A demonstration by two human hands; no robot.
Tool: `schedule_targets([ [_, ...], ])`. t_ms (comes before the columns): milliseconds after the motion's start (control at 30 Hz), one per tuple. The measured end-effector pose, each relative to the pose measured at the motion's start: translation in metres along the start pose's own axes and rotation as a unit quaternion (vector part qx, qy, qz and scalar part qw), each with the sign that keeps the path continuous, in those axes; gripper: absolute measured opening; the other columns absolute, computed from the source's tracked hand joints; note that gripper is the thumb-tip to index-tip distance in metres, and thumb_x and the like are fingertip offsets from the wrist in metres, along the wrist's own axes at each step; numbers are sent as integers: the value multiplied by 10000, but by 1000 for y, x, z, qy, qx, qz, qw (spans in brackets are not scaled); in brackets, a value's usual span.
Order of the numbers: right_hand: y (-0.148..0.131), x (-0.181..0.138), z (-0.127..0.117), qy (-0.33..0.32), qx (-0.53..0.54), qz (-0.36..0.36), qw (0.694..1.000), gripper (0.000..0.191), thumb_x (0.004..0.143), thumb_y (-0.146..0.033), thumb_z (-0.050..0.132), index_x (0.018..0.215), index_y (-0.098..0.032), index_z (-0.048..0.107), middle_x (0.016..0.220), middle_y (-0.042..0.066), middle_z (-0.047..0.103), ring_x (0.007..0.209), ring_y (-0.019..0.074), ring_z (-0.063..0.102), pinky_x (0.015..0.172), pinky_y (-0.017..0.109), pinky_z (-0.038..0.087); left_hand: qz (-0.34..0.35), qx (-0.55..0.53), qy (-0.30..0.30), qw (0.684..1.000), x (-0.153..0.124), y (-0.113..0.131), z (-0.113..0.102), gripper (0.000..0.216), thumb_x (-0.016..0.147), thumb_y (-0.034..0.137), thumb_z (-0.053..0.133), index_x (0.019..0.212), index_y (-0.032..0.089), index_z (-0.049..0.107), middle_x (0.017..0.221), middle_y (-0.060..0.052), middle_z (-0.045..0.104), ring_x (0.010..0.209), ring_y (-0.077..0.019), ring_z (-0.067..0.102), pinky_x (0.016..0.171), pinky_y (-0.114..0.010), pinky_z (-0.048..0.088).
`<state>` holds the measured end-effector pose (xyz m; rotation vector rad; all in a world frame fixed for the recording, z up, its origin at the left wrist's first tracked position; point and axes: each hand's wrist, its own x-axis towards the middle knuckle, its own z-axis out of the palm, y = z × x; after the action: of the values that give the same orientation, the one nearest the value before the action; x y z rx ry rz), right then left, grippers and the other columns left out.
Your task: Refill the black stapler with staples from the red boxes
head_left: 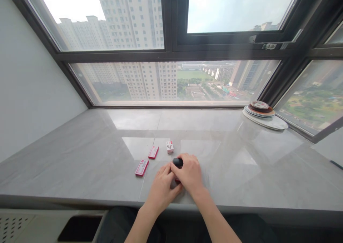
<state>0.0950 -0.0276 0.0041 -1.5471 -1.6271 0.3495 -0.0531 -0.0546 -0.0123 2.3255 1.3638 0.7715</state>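
Both my hands meet over a small black object (177, 161) near the front edge of the grey marble sill (80, 153). My right hand (189, 174) is closed over it, with its black end poking out past the knuckles. My left hand (161, 186) pinches at the object's near side, where a bit of red shows; most of the object is hidden. Two flat red packets (142, 167) (153, 152) lie to the left of my hands. A small white and red box (169, 147) stands just beyond them.
A stack of plates (261, 111) sits at the far right corner of the sill by the window. Large windows run along the back, with high-rise buildings outside. A white wall closes the left side. A perforated panel and dark opening lie below the sill's front edge.
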Motion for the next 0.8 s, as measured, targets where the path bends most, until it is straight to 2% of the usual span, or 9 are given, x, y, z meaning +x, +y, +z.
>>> schedule_targets([
  [133, 17, 9, -13, 49, 172, 115, 977, 352, 906, -569, 630, 956, -230, 708, 926, 66, 760, 863, 241, 684, 797, 338, 517, -11, 4, -7, 1000, -1, -8, 2, 572, 872, 322, 744, 1420, 410, 606, 1553, -20, 526, 1438, -329, 478, 1183, -548, 429],
  [267, 56, 10, -38, 100, 380, 216, 894, 492, 962, -637, 467, 1000, -190, 670, 1089, 124, 759, 1033, 265, 707, 763, 328, 592, -22, 9, -10, 1000, -2, -14, 5, 577, 877, 366, 741, 1433, 408, 595, 1577, -18, 503, 1463, -322, 453, 1189, -551, 423],
  [333, 77, 5, -50, 94, 430, 262, 859, 471, 955, -621, 487, 1043, -191, 658, 1150, 133, 743, 1110, 283, 699, 780, 361, 630, -26, -1, -2, 1000, -3, -14, 5, 560, 866, 344, 741, 1407, 393, 605, 1582, -13, 497, 1455, -306, 466, 1187, -524, 430],
  [400, 94, -3, -61, 79, 442, 302, 841, 441, 928, -604, 558, 1078, -201, 650, 1158, 122, 735, 1088, 282, 713, 780, 385, 654, -35, -18, 8, 999, -4, -12, 2, 509, 842, 288, 736, 1334, 369, 631, 1579, -7, 499, 1435, -286, 491, 1176, -484, 447],
  [467, 106, -12, -71, 63, 428, 331, 839, 456, 912, -631, 587, 1088, -213, 640, 1082, 103, 740, 944, 261, 748, 712, 378, 663, -44, -33, 13, 998, -4, -10, 0, 438, 827, 241, 713, 1246, 349, 645, 1572, -4, 504, 1426, -273, 503, 1165, -457, 458],
  [533, 110, -21, -77, 35, 395, 347, 850, 511, 917, -693, 546, 1076, -215, 630, 897, 70, 731, 697, 213, 730, 547, 318, 616, -49, -39, 13, 998, -5, -8, -2, 383, 823, 229, 696, 1187, 339, 646, 1564, -6, 511, 1431, -272, 499, 1165, -456, 456],
  [633, 100, -33, -74, -73, 316, 343, 881, 569, 910, -743, 496, 994, -198, 637, 642, -1, 642, 378, 118, 524, 327, 206, 351, -52, -35, 8, 998, -4, -8, -2, 347, 808, 249, 719, 1137, 336, 652, 1568, -2, 508, 1442, -277, 488, 1165, -460, 452],
  [700, 87, -39, -64, -175, 276, 319, 890, 555, 897, -732, 510, 935, -195, 644, 580, -21, 617, 310, 88, 415, 315, 197, 224, -49, -29, 6, 998, -3, -9, 0, 325, 793, 269, 749, 1099, 334, 663, 1575, 6, 503, 1447, -279, 481, 1164, -461, 453],
  [800, 65, -42, -44, -236, 234, 262, 906, 487, 880, -675, 570, 864, -197, 660, 537, -23, 606, 344, 92, 413, 371, 211, 245, -46, -29, 10, 998, -2, -12, 1, 306, 779, 280, 782, 1064, 330, 682, 1575, 11, 508, 1445, -282, 485, 1163, -466, 454],
])
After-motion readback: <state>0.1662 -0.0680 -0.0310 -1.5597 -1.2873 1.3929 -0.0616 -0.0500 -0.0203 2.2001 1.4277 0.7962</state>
